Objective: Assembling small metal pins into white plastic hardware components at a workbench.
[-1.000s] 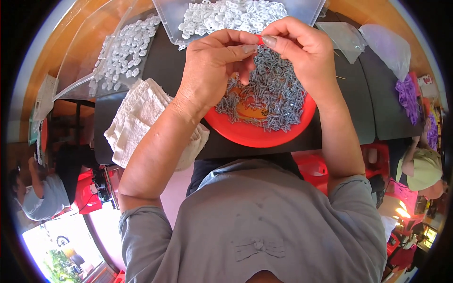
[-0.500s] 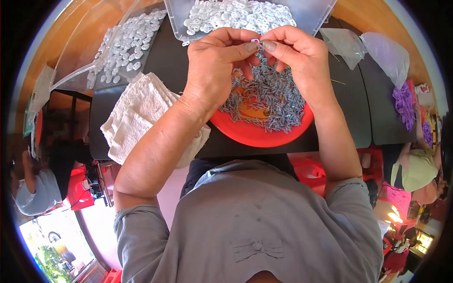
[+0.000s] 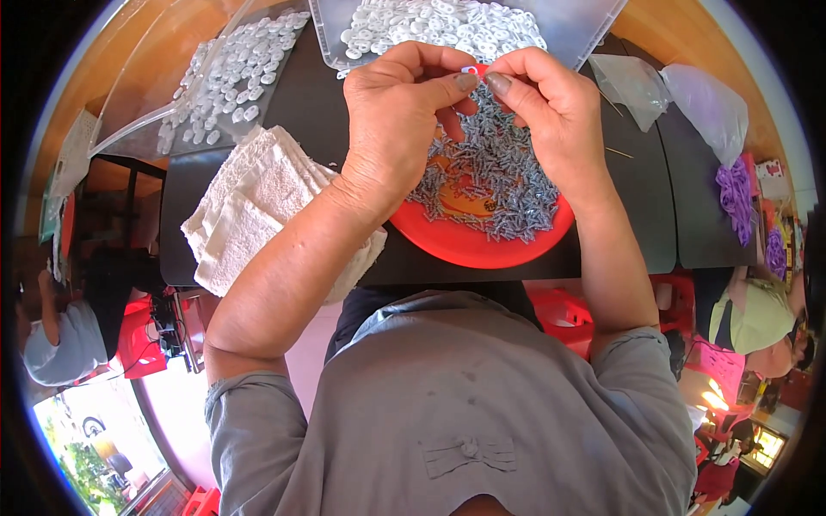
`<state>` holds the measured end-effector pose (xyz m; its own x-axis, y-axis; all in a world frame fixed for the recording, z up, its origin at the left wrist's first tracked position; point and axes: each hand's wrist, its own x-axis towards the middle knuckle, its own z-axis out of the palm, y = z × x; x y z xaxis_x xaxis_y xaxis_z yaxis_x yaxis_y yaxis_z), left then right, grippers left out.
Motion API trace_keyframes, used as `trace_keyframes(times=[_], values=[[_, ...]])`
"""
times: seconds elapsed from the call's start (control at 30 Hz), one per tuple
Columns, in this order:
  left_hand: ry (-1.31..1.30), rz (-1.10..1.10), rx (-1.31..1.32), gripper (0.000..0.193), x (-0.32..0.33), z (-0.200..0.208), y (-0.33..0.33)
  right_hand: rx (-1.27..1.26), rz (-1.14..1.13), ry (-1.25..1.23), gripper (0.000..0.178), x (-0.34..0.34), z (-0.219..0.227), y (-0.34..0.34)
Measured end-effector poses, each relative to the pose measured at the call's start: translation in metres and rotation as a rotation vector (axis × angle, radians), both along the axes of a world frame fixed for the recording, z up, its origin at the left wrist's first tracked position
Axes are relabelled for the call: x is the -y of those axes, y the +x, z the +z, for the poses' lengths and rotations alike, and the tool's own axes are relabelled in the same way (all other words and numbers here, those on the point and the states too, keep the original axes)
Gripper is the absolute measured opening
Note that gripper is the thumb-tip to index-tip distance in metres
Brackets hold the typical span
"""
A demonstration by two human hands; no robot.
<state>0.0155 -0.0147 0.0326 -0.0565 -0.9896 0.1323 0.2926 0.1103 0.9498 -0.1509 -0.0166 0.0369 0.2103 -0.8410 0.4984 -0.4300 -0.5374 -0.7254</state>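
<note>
Above the far edge of a red bowl (image 3: 482, 255), my two hands meet fingertip to fingertip. My left hand (image 3: 400, 116) pinches a small white oval plastic piece (image 3: 469, 70) between thumb and forefinger. Closed in a pinch right beside it is my right hand (image 3: 555, 116); whatever lies between its fingertips is too small to make out. The bowl holds a heap of small grey screw-like pieces (image 3: 525, 193), with part of its orange printed bottom showing through.
Behind my hands a clear plastic bin (image 3: 323, 41) holds many white oval pieces (image 3: 439, 24). More such pieces (image 3: 245, 86) lie on a clear sheet at far left. A folded cream towel (image 3: 249, 206) rests by my left forearm. Plastic bags (image 3: 701, 103) lie at right; people sit on both sides.
My fingertips have drawn slightly apart, the right ones moving a little right. The white oval piece stays at the left fingertips. The whole view has shifted slightly.
</note>
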Motion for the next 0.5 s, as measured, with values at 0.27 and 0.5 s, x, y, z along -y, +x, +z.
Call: trace_keyframes(times=[0.27, 0.5], values=[[0.008, -0.006, 0.068, 0.013, -0.0026, 0.0024, 0.0018, -0.035, 0.004, -0.121, 0.007, 0.0011, -0.0004, 0.0029], [-0.01, 0.048, -0.005, 0.006, -0.0016, 0.0001, -0.0013, -0.134, 0.008, -0.395, 0.004, 0.0059, -0.0076, 0.0061]])
